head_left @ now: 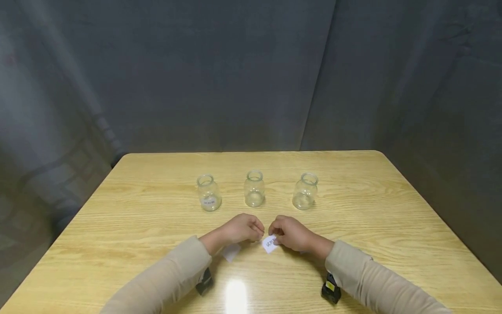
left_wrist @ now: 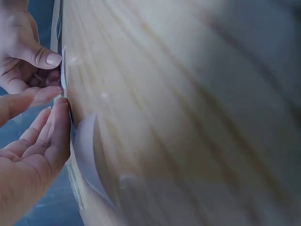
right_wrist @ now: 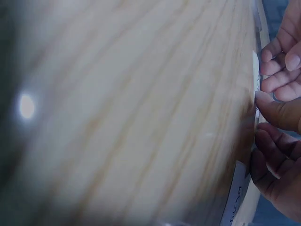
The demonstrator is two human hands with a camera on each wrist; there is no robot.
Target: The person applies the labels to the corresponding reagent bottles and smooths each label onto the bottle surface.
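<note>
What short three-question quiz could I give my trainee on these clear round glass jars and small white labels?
1. How many clear round glass jars stand on the light wood-grain table?
2. What does the person's bare right hand pinch?
3. In the head view, which jar shows a white label low on its side? A) left B) middle C) right

Key: 1. Three. 2. A small white label with dark writing. 3. A.

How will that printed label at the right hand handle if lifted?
The printed label looks paper-thin in the right wrist view, so it's probably floppy. Being small and thin, it's likely very light. Its flat shape makes rolling unlikely.
</note>
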